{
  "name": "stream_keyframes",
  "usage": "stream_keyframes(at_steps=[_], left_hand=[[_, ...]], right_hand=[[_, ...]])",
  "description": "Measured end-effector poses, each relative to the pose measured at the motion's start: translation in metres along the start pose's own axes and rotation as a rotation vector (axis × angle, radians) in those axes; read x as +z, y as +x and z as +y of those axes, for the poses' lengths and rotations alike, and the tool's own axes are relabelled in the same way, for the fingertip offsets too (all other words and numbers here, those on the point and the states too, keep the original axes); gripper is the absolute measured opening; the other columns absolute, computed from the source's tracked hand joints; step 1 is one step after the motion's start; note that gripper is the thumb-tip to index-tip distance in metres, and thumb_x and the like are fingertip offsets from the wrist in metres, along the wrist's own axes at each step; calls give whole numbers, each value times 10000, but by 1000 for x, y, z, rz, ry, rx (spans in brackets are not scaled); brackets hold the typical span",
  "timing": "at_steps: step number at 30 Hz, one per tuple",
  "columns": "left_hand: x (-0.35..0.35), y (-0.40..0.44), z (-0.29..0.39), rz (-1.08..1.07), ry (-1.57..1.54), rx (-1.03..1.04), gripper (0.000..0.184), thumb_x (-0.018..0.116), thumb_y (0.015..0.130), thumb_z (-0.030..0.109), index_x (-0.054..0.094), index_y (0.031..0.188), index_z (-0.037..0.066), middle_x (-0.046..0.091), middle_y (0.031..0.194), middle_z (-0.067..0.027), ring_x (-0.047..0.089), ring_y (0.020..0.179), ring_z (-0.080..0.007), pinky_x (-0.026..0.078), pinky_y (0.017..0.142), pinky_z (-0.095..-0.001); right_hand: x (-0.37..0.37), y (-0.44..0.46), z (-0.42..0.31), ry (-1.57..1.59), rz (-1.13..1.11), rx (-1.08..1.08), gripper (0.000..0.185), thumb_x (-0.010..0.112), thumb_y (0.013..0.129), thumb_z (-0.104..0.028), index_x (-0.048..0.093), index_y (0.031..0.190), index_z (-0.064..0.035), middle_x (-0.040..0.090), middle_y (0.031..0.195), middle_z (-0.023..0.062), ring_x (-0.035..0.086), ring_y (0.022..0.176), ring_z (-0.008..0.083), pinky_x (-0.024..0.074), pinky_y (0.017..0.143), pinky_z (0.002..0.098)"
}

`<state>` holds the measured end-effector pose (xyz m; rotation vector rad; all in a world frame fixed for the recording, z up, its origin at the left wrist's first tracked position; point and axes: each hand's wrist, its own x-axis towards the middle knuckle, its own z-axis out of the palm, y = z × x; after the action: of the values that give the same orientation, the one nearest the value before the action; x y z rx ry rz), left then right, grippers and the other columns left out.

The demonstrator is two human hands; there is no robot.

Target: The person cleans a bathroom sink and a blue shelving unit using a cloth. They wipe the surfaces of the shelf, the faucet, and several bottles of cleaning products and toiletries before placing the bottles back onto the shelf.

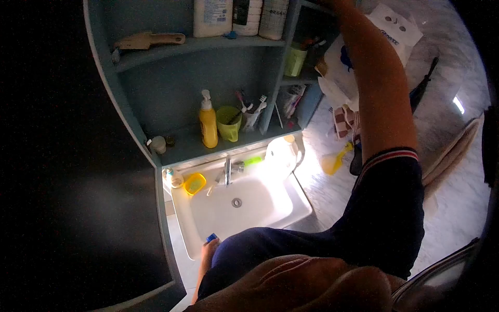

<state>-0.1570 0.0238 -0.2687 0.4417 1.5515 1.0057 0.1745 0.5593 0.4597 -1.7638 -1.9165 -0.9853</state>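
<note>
My left hand [208,248] is low beside the near left rim of the white sink [249,210]. Its fingers are closed around a small blue object [211,237], mostly hidden, whose kind I cannot make out. My right arm stretches up past the right side of the shelf cabinet [171,88]. The right hand itself lies beyond the top edge of the view. Nearest below that arm's upper end are a green cup [295,60] in a side compartment and a white printed bag [395,31] on the wall.
A yellow pump bottle [209,125], a green cup [228,124] and toothbrushes [254,110] stand on the lower shelf. White bottles [213,18] and a brush [150,39] sit above. Around the faucet [227,170] are a yellow soap dish [195,184] and a brightly lit white jug [282,156].
</note>
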Motion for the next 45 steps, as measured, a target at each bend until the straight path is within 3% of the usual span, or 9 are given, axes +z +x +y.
stream_keyframes(at_steps=[5, 9, 14, 20, 24, 27, 33, 37, 45], left_hand=[[1, 8, -12, -26, -155, -9, 278, 728, 747, 243, 650, 848, -4, 632, 743, -51, 599, 660, -167, 470, 602, -305], [0, 26, -39, -46, 99, 275, 286, 733, 751, 270, 651, 846, 13, 634, 749, -49, 595, 654, -159, 467, 597, -301], [6, 39, -39, -169, 152, 175, 305, 718, 772, 309, 670, 852, 18, 657, 781, -57, 604, 672, -159, 473, 613, -299], [31, 14, 0, -87, 69, -51, 296, 721, 777, 284, 665, 858, 5, 660, 794, -57, 606, 672, -146, 477, 613, -304], [20, 14, -25, -101, 43, 71, 287, 741, 767, 264, 659, 841, 0, 653, 769, -54, 601, 657, -132, 472, 593, -289], [19, 4, -18, 33, 2, -116, 294, 755, 755, 261, 661, 848, -2, 651, 765, -54, 602, 654, -135, 475, 595, -288], [11, -5, -41, 19, 83, 217, 310, 756, 742, 287, 669, 843, 7, 650, 767, -49, 599, 666, -135, 468, 602, -298], [-10, 33, -93, 139, -136, -154, 273, 742, 755, 261, 669, 848, 14, 644, 758, -49, 598, 669, -132, 464, 598, -299], [-13, 10, -88, 190, -117, -165, 300, 744, 742, 281, 672, 855, 13, 661, 768, -55, 622, 695, -159, 489, 637, -312]], right_hand=[[13, 21, 11, 98, -85, -31, 284, 535, 922, -257, 606, 1092, -41, 581, 1059, 134, 554, 955, 282, 463, 826, 407], [44, 61, 18, 514, -361, -46, 282, 537, 923, -261, 604, 1095, -48, 575, 1056, 127, 548, 949, 275, 457, 830, 405], [29, -3, 40, 239, -109, -728, 290, 530, 920, -214, 607, 1140, -41, 603, 1074, 110, 571, 982, 272, 446, 876, 391], [13, -6, 16, 48, -83, -286, 284, 550, 912, -215, 609, 1136, -50, 599, 1088, 121, 568, 992, 283, 447, 880, 407], [5, -14, 5, -21, -41, -154, 280, 563, 907, -215, 610, 1133, -56, 596, 1098, 129, 566, 999, 291, 447, 883, 418], [2, -15, -2, -39, -10, -96, 278, 573, 902, -215, 611, 1131, -61, 594, 1105, 135, 564, 1004, 296, 448, 885, 426], [-6, -20, -21, -72, 28, -16, 275, 593, 894, -216, 613, 1127, -70, 590, 1120, 147, 561, 1014, 307, 449, 889, 442], [-10, -22, -18, -80, 61, 50, 274, 606, 889, -216, 614, 1124, -76, 588, 1130, 155, 559, 1021, 315, 449, 892, 453], [-31, -37, -22, -86, -137, -36, 305, 566, 918, -275, 615, 1145, -78, 588, 1178, 164, 565, 1067, 337, 444, 923, 472]])
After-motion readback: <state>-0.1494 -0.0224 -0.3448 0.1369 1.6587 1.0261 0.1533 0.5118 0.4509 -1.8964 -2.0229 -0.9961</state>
